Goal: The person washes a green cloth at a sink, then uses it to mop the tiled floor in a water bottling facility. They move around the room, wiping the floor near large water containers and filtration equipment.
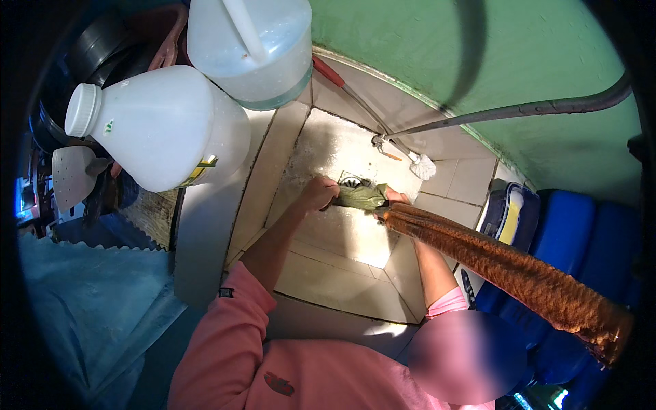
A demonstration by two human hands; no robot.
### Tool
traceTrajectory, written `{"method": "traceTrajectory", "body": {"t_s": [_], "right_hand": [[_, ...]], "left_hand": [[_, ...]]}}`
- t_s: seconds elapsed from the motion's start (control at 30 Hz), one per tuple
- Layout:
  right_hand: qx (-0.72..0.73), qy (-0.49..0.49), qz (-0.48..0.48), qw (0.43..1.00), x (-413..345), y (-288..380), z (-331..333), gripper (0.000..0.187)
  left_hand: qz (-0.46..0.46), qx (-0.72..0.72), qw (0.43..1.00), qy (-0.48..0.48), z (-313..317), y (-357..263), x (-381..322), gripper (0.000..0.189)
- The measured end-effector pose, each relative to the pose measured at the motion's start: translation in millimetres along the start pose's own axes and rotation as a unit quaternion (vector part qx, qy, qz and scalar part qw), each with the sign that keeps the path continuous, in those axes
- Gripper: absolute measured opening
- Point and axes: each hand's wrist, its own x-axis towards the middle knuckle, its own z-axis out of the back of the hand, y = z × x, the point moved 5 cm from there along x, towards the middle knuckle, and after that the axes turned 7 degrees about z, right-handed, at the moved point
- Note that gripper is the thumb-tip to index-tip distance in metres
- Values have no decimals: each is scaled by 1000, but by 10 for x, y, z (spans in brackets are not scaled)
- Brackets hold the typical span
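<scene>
My left hand (322, 193) grips one end of a wet-looking green cloth (361, 197), held low over the tiled basin. At the cloth's other end, my right hand (398, 197) holds on, partly hidden behind a rusty brown pipe or bar (492, 251). That rusty piece slants in from the lower right, close to the camera. Just beyond the cloth is a floor drain (352, 181) in the pale basin floor (318, 148). Pink sleeves cover both my upper arms.
Two translucent plastic jugs (169, 128) stand at the upper left. A red-handled brush (369, 110) leans in the basin's far corner, by a grey hose (512, 110). Blue plastic containers (564, 230) line the right side. Blue sheeting (97, 297) hangs at left.
</scene>
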Motion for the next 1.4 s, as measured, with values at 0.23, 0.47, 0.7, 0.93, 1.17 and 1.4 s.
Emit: {"method": "traceTrajectory", "body": {"t_s": [0.23, 0.47, 0.7, 0.93, 1.17, 1.4], "right_hand": [[300, -81, -81, 947, 65, -793, 162, 50], [-224, -49, -15, 973, -167, 300, -21, 60], [-294, -20, 38, 955, -163, -362, 36, 44], [-289, -31, -149, 945, -320, -772, 11, 56], [-180, -140, -49, 972, -41, -595, -516, 54], [-137, -294, -65, 944, -185, -881, -77, 33]], "left_hand": [[-13, 40, 999, -18, -120, -427, -120, 32], [-155, 41, 987, 7, -270, -732, -154, 23], [-131, -90, 986, -59, -164, -934, -324, 8], [-29, -400, 916, -3, -228, -1068, -268, 15], [-69, -500, 862, -45, -273, -1303, -296, 11], [112, -340, 905, -229, 604, -70, -16, 17]]}}
